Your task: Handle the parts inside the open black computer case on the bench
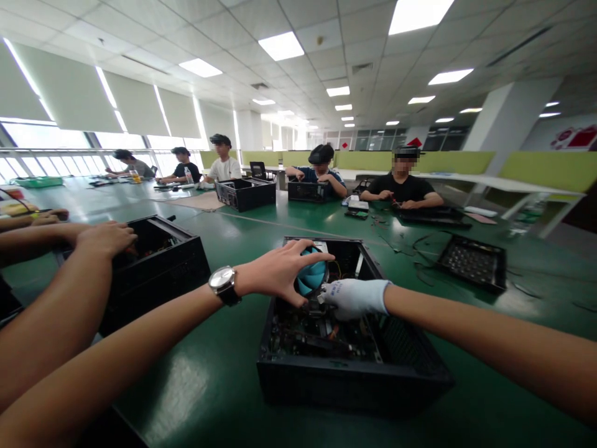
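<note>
An open black computer case [354, 373] lies on the green table before me, with boards and wires inside. Above its far half, a cooling fan [311, 277] with light-blue blades is tilted toward me. My left hand [284, 267], bare and with a watch on the wrist, grips the fan's rim between thumb and fingers. Under the fan's right side is my right hand [357, 298] in a white glove, its fingers curled by a small metal part [321, 300]. The fingertips are partly hidden, so what they pinch does not show clearly.
To the left, a co-worker's hand [107, 239] reaches into another open case [158, 267]. A black perforated panel [473, 261] and loose cables lie at the right. Several people sit across the green table [224, 379], with a black case [247, 194] near them.
</note>
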### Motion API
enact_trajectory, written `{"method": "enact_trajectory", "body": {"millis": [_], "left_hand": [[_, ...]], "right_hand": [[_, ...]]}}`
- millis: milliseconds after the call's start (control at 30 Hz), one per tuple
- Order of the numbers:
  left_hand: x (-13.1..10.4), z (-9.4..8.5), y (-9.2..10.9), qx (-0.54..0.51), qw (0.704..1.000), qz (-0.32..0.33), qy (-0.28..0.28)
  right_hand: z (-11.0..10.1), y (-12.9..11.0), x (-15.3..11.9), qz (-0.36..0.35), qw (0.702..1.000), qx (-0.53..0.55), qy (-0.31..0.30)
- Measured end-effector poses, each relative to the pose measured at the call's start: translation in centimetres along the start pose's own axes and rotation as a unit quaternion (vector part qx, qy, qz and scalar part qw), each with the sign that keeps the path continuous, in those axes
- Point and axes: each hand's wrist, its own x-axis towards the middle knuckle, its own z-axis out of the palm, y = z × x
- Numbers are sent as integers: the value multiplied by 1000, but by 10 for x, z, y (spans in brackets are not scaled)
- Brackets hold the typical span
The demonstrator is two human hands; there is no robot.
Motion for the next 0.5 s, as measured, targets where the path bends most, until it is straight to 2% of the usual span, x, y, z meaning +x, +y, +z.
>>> {"method": "enact_trajectory", "body": {"millis": [133,233,300,400,500], "left_hand": [[27,17,2,42,997,9,-61],[43,32,2,84,992,-4,-91],[50,42,1,104,986,-15,-132],[58,59,-1,129,973,-32,-188],[65,73,-3,136,968,-43,-206]], "right_hand": [[5,-3,-26,12,999,-18,-33],[6,-10,-30,16,998,-36,-46],[0,-10,-28,14,998,-40,-38],[-19,5,-28,26,999,-36,13],[-42,35,-38,72,990,-18,118]]}}
